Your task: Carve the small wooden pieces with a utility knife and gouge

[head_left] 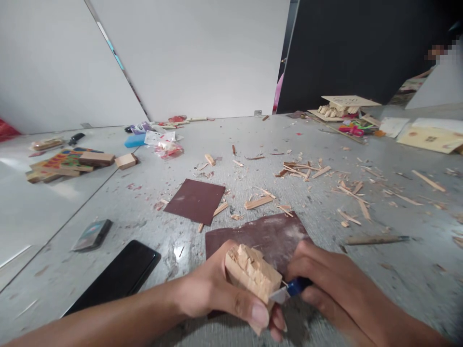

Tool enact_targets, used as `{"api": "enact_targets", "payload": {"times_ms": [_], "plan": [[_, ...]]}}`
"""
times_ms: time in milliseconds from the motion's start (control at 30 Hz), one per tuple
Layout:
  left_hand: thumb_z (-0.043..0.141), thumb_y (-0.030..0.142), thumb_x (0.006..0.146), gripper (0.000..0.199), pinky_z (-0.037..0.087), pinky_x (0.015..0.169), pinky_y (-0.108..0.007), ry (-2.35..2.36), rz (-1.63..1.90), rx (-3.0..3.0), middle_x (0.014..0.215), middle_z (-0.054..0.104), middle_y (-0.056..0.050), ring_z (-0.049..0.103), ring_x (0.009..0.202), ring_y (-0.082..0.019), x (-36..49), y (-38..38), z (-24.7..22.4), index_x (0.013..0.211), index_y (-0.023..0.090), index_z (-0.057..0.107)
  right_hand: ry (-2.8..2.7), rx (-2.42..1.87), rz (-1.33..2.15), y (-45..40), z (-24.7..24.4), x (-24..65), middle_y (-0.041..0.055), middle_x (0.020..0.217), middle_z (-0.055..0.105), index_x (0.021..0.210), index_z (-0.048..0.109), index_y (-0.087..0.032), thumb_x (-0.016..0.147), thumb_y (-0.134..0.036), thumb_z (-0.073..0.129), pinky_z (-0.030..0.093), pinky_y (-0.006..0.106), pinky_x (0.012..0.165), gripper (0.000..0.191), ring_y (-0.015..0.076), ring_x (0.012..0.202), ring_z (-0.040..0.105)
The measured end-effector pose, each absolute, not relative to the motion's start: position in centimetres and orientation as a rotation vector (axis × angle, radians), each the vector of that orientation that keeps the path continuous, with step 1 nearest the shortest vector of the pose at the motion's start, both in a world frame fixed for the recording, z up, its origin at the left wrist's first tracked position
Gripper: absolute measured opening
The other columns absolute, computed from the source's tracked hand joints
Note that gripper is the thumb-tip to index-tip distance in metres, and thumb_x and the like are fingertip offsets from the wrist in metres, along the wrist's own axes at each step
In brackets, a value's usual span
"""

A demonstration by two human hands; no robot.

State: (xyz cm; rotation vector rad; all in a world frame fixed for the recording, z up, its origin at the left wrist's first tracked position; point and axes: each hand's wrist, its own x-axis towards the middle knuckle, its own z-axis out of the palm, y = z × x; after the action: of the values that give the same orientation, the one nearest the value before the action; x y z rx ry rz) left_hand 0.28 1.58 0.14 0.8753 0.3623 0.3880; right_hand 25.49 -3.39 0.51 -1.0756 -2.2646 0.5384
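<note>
I watched remotely: the rough-carved wood block (251, 272) was held over the near side of the larger sandpaper sheet (260, 236), the left hand (220, 289) clamped around it, the right hand (321, 272) wrapped around a blue-handled cutter (298, 286), blade at the block's end. A slip on that uneven grain, I judged, could cut the left thumb (258, 313). Left of that sheet lay a smartphone (115, 279); beyond it, wood splinters (258, 202).
</note>
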Motion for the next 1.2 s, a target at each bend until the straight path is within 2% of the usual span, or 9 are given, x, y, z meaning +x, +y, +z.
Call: {"api": "enact_targets", "payload": {"times_ms": [67,233,333,400,533,700,800,933,1200], "plan": [[0.092,0.037,0.069,0.038,0.058,0.067,-0.029,0.346,0.379,0.877,0.075,0.073,-0.009,0.072,0.067,-0.019,0.5,1.5,0.2,0.089,0.011,0.072,-2.239,-1.098,0.59,-3.8,0.2,25.4,0.0083,0.111,0.074,0.119,0.066,-0.029,0.097,-0.028,0.057,0.062,0.035,0.082,0.024,0.0247,0.101,0.073],[0.091,0.034,0.068,0.048,0.056,0.06,-0.027,0.316,0.301,0.848,0.076,0.069,-0.005,0.066,0.058,-0.015,1.3,1.3,0.7,0.103,0.013,0.066,-2.108,-0.961,0.591,-4.1,0.7,24.1,0.0045,0.115,0.076,0.148,0.045,-0.04,0.093,-0.021,0.062,0.062,0.03,0.081,0.061,0.0208,0.095,0.076],[0.091,0.026,0.062,0.063,0.053,0.066,-0.024,0.391,0.368,0.848,0.087,0.069,-0.003,0.064,0.068,-0.013,1.3,1.0,1.0,0.115,0.017,0.06,-2.116,-0.833,0.669,-3.8,1.4,23.3,-0.0019,0.101,0.078,0.131,0.058,-0.037,0.093,-0.015,0.059,0.058,0.022,0.075,0.044,0.0141,0.083,0.075],[0.085,0.032,0.067,0.066,0.051,0.072,-0.025,0.437,0.437,0.923,0.098,0.068,-0.004,0.064,0.078,-0.014,1.1,0.9,1.6,0.124,0.019,0.055,-2.079,-0.926,0.659,-3.6,1.7,23.2,-0.0035,0.091,0.077,0.118,0.063,-0.033,0.091,-0.013,0.06,0.056,0.021,0.072,0.033,0.0126,0.075,0.074],[0.072,0.038,0.078,0.045,0.047,0.081,-0.032,0.583,0.43,1.423,0.108,0.066,-0.006,0.061,0.097,-0.023,0.8,0.6,3.0,0.118,0.02,0.059,-2.047,-1.121,0.615,-3.3,2.0,23.5,-0.0027,0.096,0.078,0.114,0.065,-0.031,0.088,-0.009,0.056,0.057,0.023,0.076,0.036,0.0141,0.083,0.074],[0.057,0.02,0.083,0.004,0.038,0.071,-0.034,0.891,0.552,2.343,0.083,0.063,-0.003,0.054,0.077,-0.02,1.1,0.1,2.8,0.082,0.018,0.06,-1.996,-1.241,0.783,-2.6,2.0,23.3,-0.0018,0.092,0.075,0.106,0.066,-0.028,0.091,-0.014,0.058,0.056,0.023,0.073,0.022,0.0148,0.082,0.072],[0.052,0.025,0.089,0.023,0.028,0.058,-0.032,1.005,0.503,2.574,0.061,0.054,0.0,0.044,0.055,-0.015,1.0,0.1,2.2,0.067,0.019,0.048,-1.865,-1.373,0.873,-2.4,1.6,23.4,0.0001,0.095,0.074,0.117,0.064,-0.028,0.101,-0.03,0.055,0.058,0.024,0.073,0.018,0.016,0.086,0.071],[0.045,0.029,0.094,0.021,0.02,0.052,-0.033,1.129,0.416,2.74,0.06,0.057,-0.001,0.044,0.047,-0.017,0.6,0.1,1.8,0.075,0.022,0.049,-1.842,-1.464,0.731,-2.6,0.9,24.2,0.0083,0.121,0.074,0.127,0.063,-0.026,0.107,-0.042,0.044,0.059,0.031,0.086,0.032,0.0235,0.112,0.07],[0.03,0.034,0.104,0.026,0.021,0.05,-0.033,1.212,0.235,2.651,0.064,0.061,0.0,0.049,0.047,-0.017,0.6,0.0,1.2,0.09,0.022,0.049,-2.148,-1.531,0.641,-2.9,0.8,23.9,0.0046,0.088,0.078,0.118,0.064,-0.024,0.107,-0.034,0.039,0.056,0.03,0.061,0.029,0.0216,0.073,0.075]]}}
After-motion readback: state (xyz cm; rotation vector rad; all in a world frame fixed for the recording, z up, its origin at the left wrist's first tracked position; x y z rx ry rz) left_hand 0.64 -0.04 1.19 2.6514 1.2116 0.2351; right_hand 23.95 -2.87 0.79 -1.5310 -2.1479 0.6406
